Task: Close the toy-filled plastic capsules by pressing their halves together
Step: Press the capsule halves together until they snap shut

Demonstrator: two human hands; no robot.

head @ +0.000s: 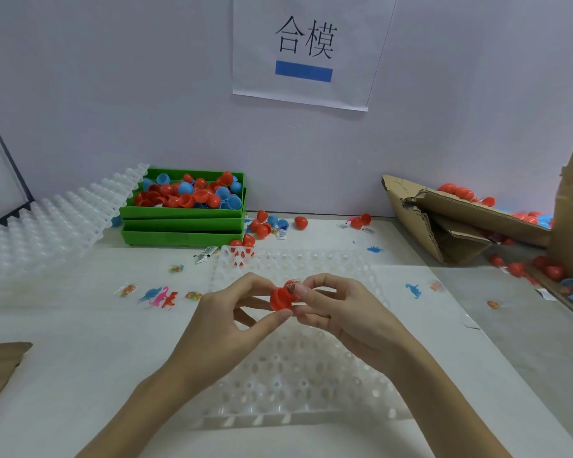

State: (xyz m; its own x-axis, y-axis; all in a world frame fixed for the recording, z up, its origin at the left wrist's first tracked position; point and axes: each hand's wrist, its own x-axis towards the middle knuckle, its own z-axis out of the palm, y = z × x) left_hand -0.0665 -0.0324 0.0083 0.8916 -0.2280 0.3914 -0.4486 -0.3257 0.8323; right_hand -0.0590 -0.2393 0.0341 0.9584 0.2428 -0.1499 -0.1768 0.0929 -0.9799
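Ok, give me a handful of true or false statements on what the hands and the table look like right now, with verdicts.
1. Both hands hold a red capsule above the clear tray. True: the left hand and right hand pinch the red capsule over the clear tray.
2. The capsule is fully closed. False: its halves are still apart, with a packet showing between them.
3. The green bins hold only blue halves. False: red and blue halves are mixed in the top one.
4. A blue dinosaur lies on the table to the right of the hands. True.
5. The cardboard box is at the left. False: it sits at the right.
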